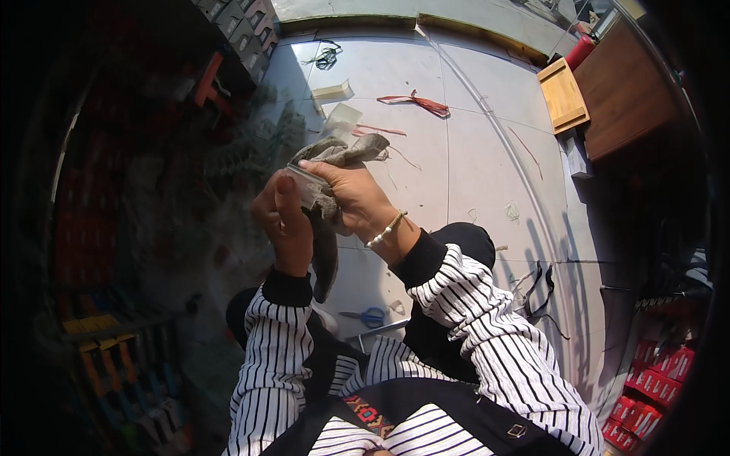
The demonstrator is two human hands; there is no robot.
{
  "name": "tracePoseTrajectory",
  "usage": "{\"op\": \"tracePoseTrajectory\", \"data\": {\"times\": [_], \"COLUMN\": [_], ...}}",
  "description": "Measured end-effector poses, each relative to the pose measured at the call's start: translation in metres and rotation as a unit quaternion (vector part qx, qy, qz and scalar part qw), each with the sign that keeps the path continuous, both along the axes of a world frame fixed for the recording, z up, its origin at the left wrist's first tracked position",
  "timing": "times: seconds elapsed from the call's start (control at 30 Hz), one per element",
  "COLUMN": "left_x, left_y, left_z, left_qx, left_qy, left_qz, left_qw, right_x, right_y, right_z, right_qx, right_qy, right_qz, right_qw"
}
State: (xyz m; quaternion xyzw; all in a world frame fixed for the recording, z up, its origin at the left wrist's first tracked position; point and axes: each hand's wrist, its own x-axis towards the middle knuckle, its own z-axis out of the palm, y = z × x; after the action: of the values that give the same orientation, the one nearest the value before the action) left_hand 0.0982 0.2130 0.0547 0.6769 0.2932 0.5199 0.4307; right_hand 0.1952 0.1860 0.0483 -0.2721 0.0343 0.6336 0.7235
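Note:
My left hand [283, 222] is closed, thumb and fingers pinching a small clear plastic piece [306, 185]. My right hand [357, 196] is closed round a crumpled grey cloth [346, 150], its thumb pressed by the plastic piece. One end of the cloth hangs down below the hands and another sticks out to the right. Just beyond the cloth shows a pale translucent flap [342, 120]; I cannot tell whether it belongs to the same plastic piece. Both hands are close together, above the tiled floor.
Scissors [371, 316] with blue handles lie on the floor by my knees. A red cord bundle [426, 104], a dark cord [327, 56] and black straps [541, 292] are scattered about. Shelves of goods [122, 357] stand at left, red packages [655, 380] at right, a wooden board [563, 96] far right.

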Motion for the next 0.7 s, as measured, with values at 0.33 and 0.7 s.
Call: {"op": "tracePoseTrajectory", "data": {"times": [0.33,0.7], "left_x": [-0.013,-0.013], "left_y": [-0.011,0.024], "left_z": [-0.009,-0.022], "left_qx": [0.188,-0.022], "left_qy": [0.069,0.056], "left_qz": [-0.149,-0.158], "left_qw": [0.968,0.986], "right_x": [0.067,0.040], "right_y": [-0.001,-0.018], "right_z": [0.007,0.015], "right_qx": [0.124,0.106], "right_qy": [0.128,-0.233], "right_qz": [-0.072,-0.175], "right_qw": [0.981,0.951]}}
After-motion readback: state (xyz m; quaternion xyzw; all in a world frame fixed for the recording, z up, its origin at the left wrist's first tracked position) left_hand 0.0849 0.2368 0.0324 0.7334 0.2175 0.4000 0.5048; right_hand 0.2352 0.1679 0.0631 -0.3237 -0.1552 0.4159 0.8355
